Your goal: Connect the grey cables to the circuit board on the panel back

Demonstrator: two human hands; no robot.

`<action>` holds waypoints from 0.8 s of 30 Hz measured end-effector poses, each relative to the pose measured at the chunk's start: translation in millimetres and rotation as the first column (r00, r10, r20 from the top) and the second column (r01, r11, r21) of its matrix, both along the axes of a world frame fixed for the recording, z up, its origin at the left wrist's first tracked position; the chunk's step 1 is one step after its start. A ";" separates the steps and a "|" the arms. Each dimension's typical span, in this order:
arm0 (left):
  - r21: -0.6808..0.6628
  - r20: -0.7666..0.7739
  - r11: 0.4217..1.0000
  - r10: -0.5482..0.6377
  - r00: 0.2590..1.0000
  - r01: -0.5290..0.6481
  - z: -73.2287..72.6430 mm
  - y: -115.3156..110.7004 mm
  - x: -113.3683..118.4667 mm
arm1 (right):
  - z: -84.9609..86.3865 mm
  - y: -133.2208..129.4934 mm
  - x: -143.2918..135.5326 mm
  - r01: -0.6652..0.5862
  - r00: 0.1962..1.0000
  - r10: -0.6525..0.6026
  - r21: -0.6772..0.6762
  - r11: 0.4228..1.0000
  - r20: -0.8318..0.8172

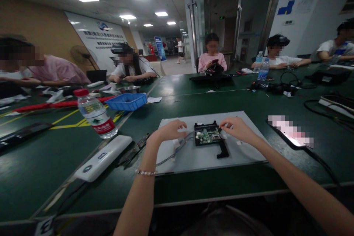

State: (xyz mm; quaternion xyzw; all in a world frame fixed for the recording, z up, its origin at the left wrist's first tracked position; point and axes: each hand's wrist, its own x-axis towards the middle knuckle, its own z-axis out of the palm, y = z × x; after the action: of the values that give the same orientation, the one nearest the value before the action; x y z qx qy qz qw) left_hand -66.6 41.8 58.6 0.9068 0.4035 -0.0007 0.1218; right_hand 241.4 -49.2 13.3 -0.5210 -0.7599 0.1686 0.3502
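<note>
A green circuit board (206,137) in a black bracket (222,149) lies on a light grey panel (177,160). My left hand (173,129) hovers left of the bracket, fingers curved and apart, holding nothing visible. Grey wires (177,149) run from the board's left side below that hand. At the bracket's upper right corner, my right hand (233,127) has its fingertips pinched together; anything between them is too small to make out.
A red-capped bottle (95,116), a white power bank (103,158), dark tools (134,151) and a blue basket (127,102) are to the left. A lit phone (290,131) with a cable lies right. Several people sit around the green table (177,105).
</note>
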 end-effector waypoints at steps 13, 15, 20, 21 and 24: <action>-0.093 -0.197 0.974 0.188 0.962 -0.209 7.7 -1.8 -12.9 | 1.3 -0.9 -2.8 0.012 0.999 -0.012 0.012 1.000 0.036; -0.196 -0.140 0.957 0.187 0.972 -0.212 10.6 -2.2 -13.6 | 2.1 -1.6 -3.4 0.012 0.999 -0.012 0.008 1.000 0.036; -0.313 0.175 0.943 0.173 0.969 -0.112 25.0 -6.3 -16.8 | 6.8 -4.9 -4.7 0.018 1.000 -0.019 0.016 1.000 0.013; -0.311 0.219 0.947 0.159 0.963 -0.085 28.2 -8.0 -16.6 | 7.5 -5.1 -5.1 0.018 1.000 -0.019 0.020 1.000 0.002; -0.353 0.283 0.936 0.101 0.954 0.006 33.1 -12.5 -13.4 | 8.3 -5.3 -8.3 0.009 1.000 -0.009 0.038 0.999 -0.013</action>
State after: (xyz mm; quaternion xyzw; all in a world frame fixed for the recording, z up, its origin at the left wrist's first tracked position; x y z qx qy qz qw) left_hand -79.9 29.3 91.7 0.8503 0.3960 0.0665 0.3403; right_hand 233.0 -54.5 21.6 -0.5165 -0.7583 0.1558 0.3659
